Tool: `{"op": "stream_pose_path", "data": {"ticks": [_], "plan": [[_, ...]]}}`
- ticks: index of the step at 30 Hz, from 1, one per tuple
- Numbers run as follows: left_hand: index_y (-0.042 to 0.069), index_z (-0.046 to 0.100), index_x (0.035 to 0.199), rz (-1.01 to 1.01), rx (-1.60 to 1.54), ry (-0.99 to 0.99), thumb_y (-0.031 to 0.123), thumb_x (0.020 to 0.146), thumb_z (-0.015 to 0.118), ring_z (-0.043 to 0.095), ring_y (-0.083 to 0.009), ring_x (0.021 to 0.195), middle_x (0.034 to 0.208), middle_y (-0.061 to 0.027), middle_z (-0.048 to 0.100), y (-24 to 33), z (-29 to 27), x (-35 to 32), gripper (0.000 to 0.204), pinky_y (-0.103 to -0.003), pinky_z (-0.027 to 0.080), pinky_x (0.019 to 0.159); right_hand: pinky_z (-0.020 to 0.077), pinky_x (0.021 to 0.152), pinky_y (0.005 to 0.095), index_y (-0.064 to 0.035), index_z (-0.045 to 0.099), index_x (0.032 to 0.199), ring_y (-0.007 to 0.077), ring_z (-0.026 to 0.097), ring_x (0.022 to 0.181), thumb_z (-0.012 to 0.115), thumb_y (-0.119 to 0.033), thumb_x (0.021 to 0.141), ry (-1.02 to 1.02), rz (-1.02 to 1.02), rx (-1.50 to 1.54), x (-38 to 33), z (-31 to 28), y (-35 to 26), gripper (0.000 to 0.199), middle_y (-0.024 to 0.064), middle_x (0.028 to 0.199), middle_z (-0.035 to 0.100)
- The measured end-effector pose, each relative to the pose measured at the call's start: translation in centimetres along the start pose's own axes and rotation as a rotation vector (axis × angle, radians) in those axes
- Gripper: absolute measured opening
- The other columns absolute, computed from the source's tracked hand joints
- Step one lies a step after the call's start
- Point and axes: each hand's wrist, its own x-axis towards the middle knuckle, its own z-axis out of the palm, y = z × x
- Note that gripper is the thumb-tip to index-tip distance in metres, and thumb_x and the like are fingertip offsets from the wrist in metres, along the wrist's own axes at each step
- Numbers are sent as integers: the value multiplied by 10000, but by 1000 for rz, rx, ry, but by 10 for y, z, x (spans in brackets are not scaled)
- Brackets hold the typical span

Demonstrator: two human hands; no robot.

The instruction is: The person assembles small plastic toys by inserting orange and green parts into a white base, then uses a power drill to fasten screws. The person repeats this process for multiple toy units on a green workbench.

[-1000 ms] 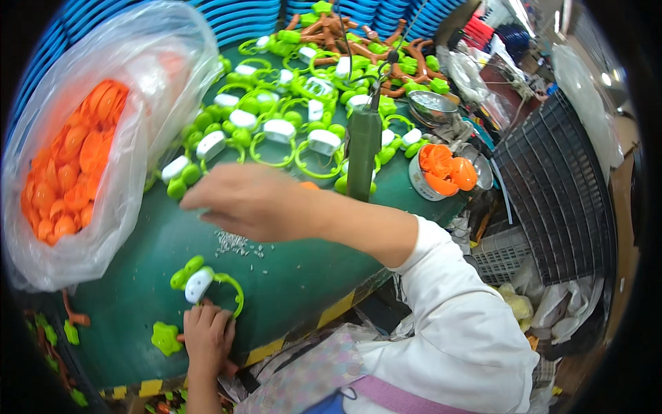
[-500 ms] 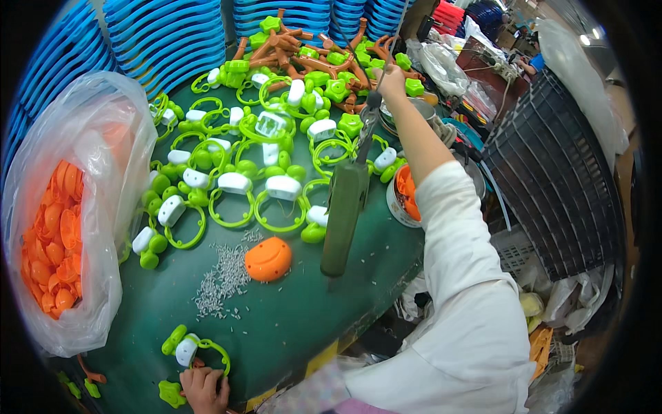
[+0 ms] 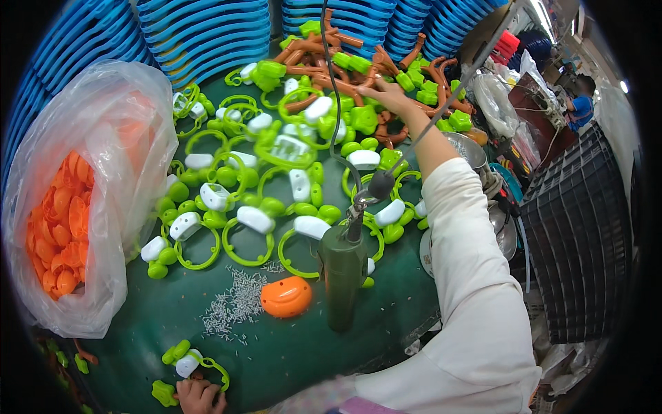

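At the table's near edge, my left hand (image 3: 198,397) is closed on a brown branch-shaped part, mostly hidden under the fingers. A green ring piece with a white block (image 3: 187,363) lies against that hand, and a green star-shaped knob (image 3: 164,393) shows at its left. My right hand (image 3: 387,96) reaches far over the table with fingers apart, at the pile of brown branch-shaped parts (image 3: 310,54) with green knobs; whether it grips one I cannot tell. A dark green hanging power screwdriver (image 3: 343,279) is below my right forearm, untouched by either hand.
Many green ring pieces with white blocks (image 3: 254,220) cover the table's middle. Nearer are a heap of small screws (image 3: 234,300) and an orange shell (image 3: 286,297). A clear bag (image 3: 114,207) of orange shells stands left; blue stacks (image 3: 203,34) line the back; black crates (image 3: 579,228) stand right.
My right hand has moved off the screwdriver's cable and reached left, to the brown parts. The screwdriver now hangs by itself. My left hand keeps its hold at the near edge.
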Motion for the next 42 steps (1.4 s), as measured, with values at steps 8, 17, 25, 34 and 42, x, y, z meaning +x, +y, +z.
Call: {"op": "stream_pose_path", "data": {"ticks": [8, 17, 25, 34, 42], "plan": [[92, 679, 972, 45, 2, 58, 123, 788, 758, 589, -318, 902, 971, -90, 642, 2, -5, 13, 203, -455, 444, 792, 431, 1047, 385, -66, 627, 1319, 259, 593, 1213, 792, -378, 849, -154, -255, 157, -61, 71, -99, 587, 137, 1300, 633], [89, 651, 886, 57, -100, 140, 99, 630, 796, 560, -310, 892, 901, -75, 610, -8, 15, 7, 295, -450, 404, 785, 514, 887, 424, -25, 432, 1419, 372, 668, 1021, 717, -219, 879, 618, -105, 290, -94, -2, -71, 641, 222, 1141, 668], [30, 642, 1040, 131, -83, 424, 1, 691, 737, 595, -377, 913, 986, -166, 625, 10, 10, -1, 364, -455, 480, 814, 493, 751, 357, -47, 456, 1262, 177, 546, 818, 600, -298, 1012, 1118, -723, 733, -318, -68, -180, 382, 70, 958, 539], [-40, 562, 1302, -335, -2030, -235, 418, 1100, 378, 651, -173, 782, 950, -95, 653, 90, -24, 34, 533, -282, 514, 673, 581, 894, 585, -94, 458, 1142, 380, 615, 1082, 757, -152, 897, 371, -1440, 721, -473, 118, -275, 391, 132, 1153, 492], [-39, 587, 1267, -367, -1445, 260, 191, 1035, 585, 651, -128, 815, 1022, -86, 682, 54, -15, -16, 326, -255, 522, 712, 510, 1015, 484, -56, 636, 1224, 332, 610, 1213, 745, -157, 808, -43, -1419, -67, -471, 111, -254, 442, 160, 1253, 647]]}}
